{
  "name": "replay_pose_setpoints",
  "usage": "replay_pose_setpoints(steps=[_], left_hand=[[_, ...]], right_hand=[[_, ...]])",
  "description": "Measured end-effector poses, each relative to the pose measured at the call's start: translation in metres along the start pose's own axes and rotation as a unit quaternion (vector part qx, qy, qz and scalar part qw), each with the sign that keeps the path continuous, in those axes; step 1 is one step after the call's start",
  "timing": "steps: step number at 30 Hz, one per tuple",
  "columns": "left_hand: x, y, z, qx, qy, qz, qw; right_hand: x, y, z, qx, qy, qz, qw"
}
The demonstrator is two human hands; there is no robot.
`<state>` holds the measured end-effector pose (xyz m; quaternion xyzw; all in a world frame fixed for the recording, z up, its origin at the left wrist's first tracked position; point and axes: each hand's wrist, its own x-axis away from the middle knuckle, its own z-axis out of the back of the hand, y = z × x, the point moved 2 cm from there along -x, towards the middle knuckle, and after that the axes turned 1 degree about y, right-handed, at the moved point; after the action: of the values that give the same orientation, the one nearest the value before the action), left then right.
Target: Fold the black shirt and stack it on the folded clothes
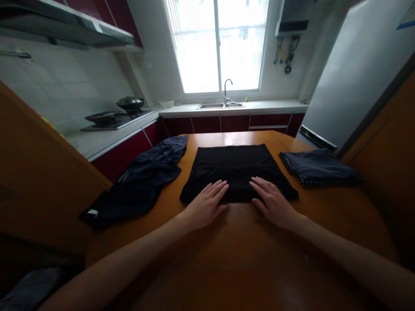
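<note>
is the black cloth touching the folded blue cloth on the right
Apart: the head view shows a strip of table between the black cloth and folded blue cloth.

Daylight fills a window (197, 52) in the pale wall (151, 43), above a white worktop (275, 105) and dark red cabinets (207, 124); range hood (69, 25) at left, silvery fridge (359, 65) at right, glossy wooden table (238, 246) in front

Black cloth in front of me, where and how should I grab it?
Probably take the black cloth from the near side, left hand at its near left corner, right hand at its near right corner. It lies flat and wide on the table, and both near corners show uncovered beside the hands.
</note>
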<state>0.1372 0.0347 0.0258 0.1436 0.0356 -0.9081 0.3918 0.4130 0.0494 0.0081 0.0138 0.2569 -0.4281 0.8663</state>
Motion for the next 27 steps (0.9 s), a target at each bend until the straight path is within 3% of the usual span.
replay_pose_setpoints(steps=[3,7,11,15,19,27], left_hand=[[-0.027,0.015,-0.022,0.011,-0.033,-0.033,0.999],[-0.033,0.009,-0.045,0.02,-0.062,-0.011,0.998],[-0.029,0.006,-0.047,-0.001,-0.033,-0.005,0.999],[-0.031,0.011,-0.041,-0.05,-0.008,-0.049,0.998],[-0.034,0.016,-0.039,-0.124,-0.023,-0.104,0.987],[-0.041,0.023,-0.049,-0.225,-0.033,-0.114,0.967]], right_hand=[[-0.017,-0.027,-0.029,-0.014,-0.078,0.037,0.996],[-0.023,-0.028,-0.05,-0.02,-0.131,0.039,0.99],[-0.021,-0.023,-0.05,-0.02,-0.128,0.033,0.991],[-0.018,-0.024,-0.049,0.007,-0.112,-0.001,0.994],[-0.014,-0.023,-0.048,0.031,-0.096,-0.001,0.995],[-0.019,-0.021,-0.048,0.036,-0.103,0.006,0.994]])
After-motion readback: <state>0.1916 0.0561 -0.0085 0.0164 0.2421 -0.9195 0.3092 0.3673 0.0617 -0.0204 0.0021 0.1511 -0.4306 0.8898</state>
